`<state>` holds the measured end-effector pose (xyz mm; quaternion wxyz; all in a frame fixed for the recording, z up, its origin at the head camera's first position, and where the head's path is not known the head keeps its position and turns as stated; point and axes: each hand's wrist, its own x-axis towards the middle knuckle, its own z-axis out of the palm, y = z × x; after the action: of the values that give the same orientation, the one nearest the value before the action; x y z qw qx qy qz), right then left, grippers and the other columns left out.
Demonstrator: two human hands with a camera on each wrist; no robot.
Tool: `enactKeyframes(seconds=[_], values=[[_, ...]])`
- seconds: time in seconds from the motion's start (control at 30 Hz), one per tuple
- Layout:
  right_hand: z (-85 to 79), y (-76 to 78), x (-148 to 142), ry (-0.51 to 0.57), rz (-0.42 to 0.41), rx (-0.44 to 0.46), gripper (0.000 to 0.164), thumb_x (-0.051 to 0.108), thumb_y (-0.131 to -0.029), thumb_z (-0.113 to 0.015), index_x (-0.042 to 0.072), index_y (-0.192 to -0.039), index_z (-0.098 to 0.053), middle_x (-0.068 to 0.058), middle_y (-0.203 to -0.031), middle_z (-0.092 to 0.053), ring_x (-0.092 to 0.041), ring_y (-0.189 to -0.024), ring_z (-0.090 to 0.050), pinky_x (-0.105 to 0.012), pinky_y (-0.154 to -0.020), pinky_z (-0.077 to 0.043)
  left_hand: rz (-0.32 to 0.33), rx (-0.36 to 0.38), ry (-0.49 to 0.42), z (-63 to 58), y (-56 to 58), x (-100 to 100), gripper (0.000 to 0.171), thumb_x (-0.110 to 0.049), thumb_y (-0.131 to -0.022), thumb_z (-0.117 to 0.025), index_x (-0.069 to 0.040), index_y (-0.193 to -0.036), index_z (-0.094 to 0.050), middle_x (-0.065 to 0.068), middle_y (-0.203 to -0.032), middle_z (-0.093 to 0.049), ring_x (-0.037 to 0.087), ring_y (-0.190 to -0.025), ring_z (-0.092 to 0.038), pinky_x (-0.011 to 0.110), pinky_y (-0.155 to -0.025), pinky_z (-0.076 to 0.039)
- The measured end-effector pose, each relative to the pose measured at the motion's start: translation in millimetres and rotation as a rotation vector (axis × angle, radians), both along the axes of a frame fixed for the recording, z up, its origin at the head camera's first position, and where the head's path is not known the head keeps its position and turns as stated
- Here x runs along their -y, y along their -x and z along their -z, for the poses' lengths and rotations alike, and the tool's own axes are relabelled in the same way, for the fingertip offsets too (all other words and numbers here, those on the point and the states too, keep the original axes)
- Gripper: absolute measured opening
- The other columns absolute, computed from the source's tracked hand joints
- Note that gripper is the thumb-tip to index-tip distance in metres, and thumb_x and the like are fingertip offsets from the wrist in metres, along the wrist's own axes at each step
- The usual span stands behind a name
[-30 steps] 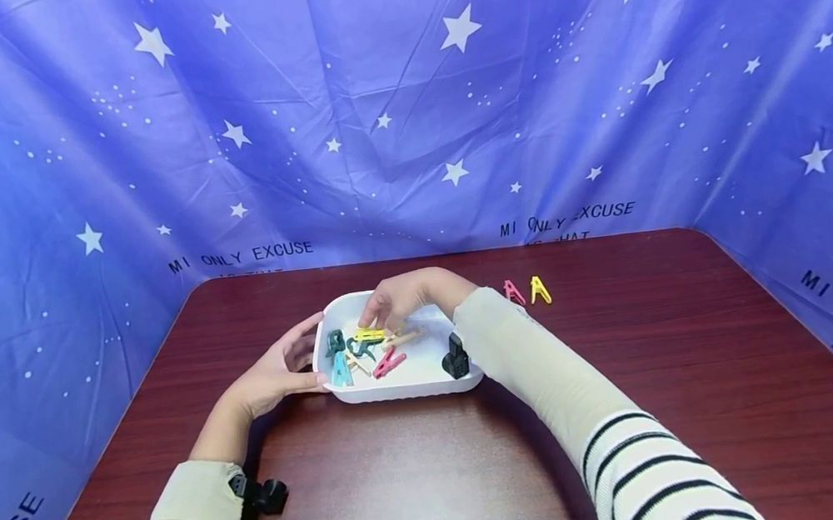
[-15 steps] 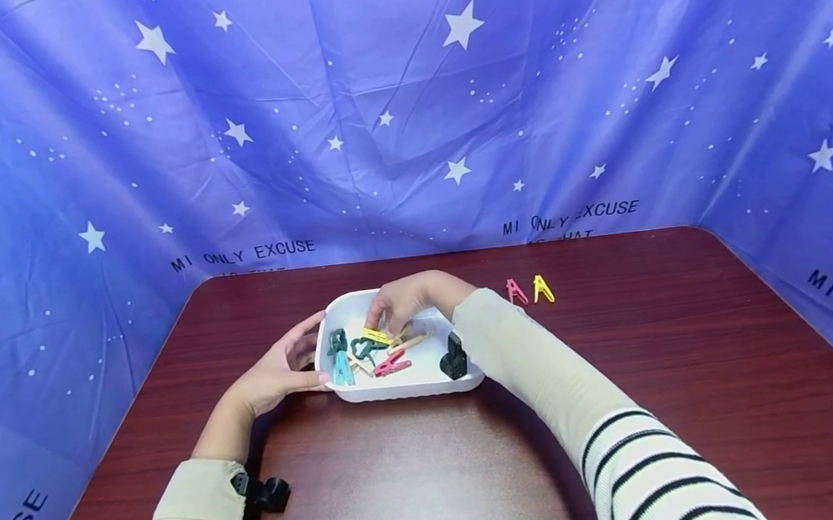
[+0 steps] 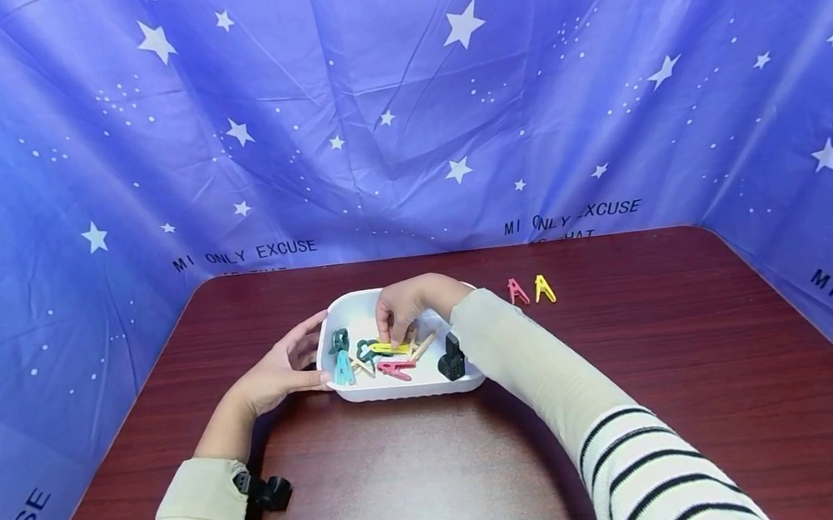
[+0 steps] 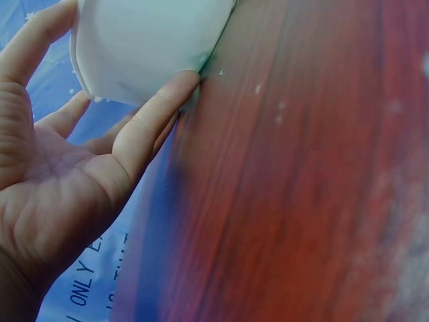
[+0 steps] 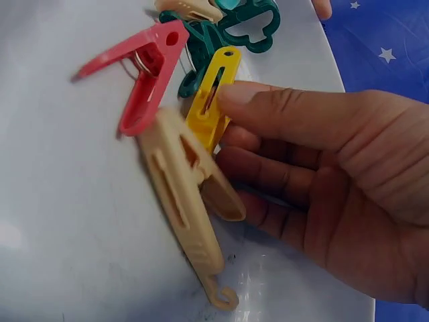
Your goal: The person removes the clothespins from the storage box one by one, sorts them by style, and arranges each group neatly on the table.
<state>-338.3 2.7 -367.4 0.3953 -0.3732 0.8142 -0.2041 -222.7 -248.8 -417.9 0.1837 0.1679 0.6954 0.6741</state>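
Observation:
My left hand (image 3: 277, 380) touches the left end of a white plastic tray (image 3: 406, 391), thumb at its near corner and fingers at the far one. In the left wrist view those fingers are mostly straight, with a gap between palm and tray. Inside the tray, my right hand (image 3: 401, 307) pinches a yellow clothespin (image 5: 224, 64) between thumb and fingers. Against it lies a beige clothespin (image 5: 181, 194) with a small hook, and a pink clothespin (image 5: 151, 74) is beside that. Dark green clips (image 5: 251, 23) and a light blue clothespin (image 3: 344, 367) lie toward the tray's left end.
Beyond the tray's right end, a pink clothespin (image 3: 517, 291) and a yellow clothespin (image 3: 544, 289) stand apart on the dark red wooden table (image 3: 661, 370). A blue star-printed curtain (image 3: 408, 169) surrounds the back and sides. Each wrist carries a black camera (image 3: 269, 492).
Within the tray, my right hand has drawn the yellow clothespin a little rightward and nearer. The pink and beige clothespins beside it have turned and shifted slightly. My left hand stays at the tray.

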Motion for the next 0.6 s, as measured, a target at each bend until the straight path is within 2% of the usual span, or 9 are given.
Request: enactKeyframes(seconds=[0.37, 0.6], values=[[0.1, 0.6, -1.7, -0.016, -0.026, -0.019, 0.003, 0.001, -0.085, -0.072, 0.001, -0.087, -0.072, 0.003, -0.068, -0.059, -0.011, -0.058, -0.046, -0.027, -0.061, -0.04, 0.004, 0.001, 0.002, 0.3, 0.2, 0.2, 0.099, 0.002, -0.079, -0.076, -0.014, -0.157, -0.017, 0.029, -0.15, -0.026, 0.044, -0.131, -0.034, 0.045, -0.08, -0.054], [-3.1, 1.2, -5.3, 0.047, 0.036, 0.013, 0.007, 0.0, -0.084, -0.071, 0.006, -0.083, -0.073, 0.0, -0.075, -0.067, -0.013, -0.068, -0.059, -0.027, -0.069, -0.051, 0.0, 0.009, 0.001, -1.3, -0.6, 0.4, 0.099, 0.003, -0.079, -0.076, -0.016, -0.157, -0.017, 0.028, -0.15, -0.027, 0.041, -0.13, -0.036, 0.047, -0.08, -0.054]])
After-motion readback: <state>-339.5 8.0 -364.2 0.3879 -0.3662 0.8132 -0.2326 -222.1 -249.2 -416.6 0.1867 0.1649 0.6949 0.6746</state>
